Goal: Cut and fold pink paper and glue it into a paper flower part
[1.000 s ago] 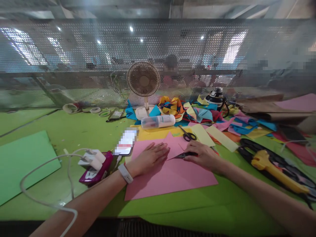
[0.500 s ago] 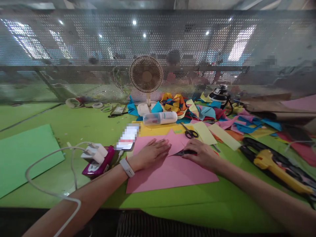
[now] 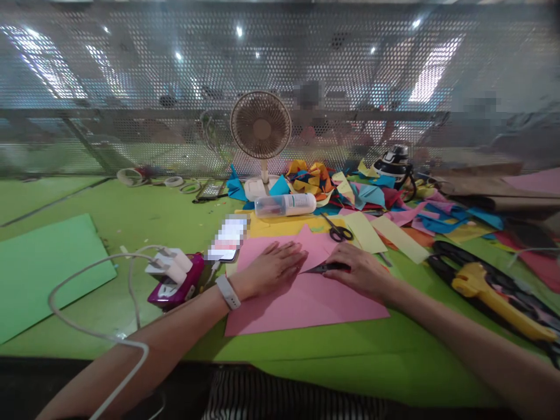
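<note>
My left hand (image 3: 277,269) lies flat on a sheet of pink paper (image 3: 306,309), fingers stretched toward the right. In my right hand (image 3: 356,268) are dark pointed scissors (image 3: 321,269), closed in my fingers and aimed left, low over the pink paper. The tips come close to my left fingertips, beside an edge in the pink sheet. My palm and fingers hide most of the handles. Just behind the right hand, a second pair of black-handled scissors (image 3: 339,233) rests near pale yellow paper strips (image 3: 365,232).
A clear bottle (image 3: 284,205) lies before a small fan (image 3: 261,125). Folded paper pieces (image 3: 312,181) are heaped behind. Left are a phone (image 3: 228,238), white chargers (image 3: 170,265) with a looping cable, and green paper (image 3: 48,271). A yellow-handled tool (image 3: 494,297) lies right.
The camera view has tilted slightly downward. The scissors' tips have shifted slightly left relative to the pink paper. Both hands otherwise keep nearly the same places.
</note>
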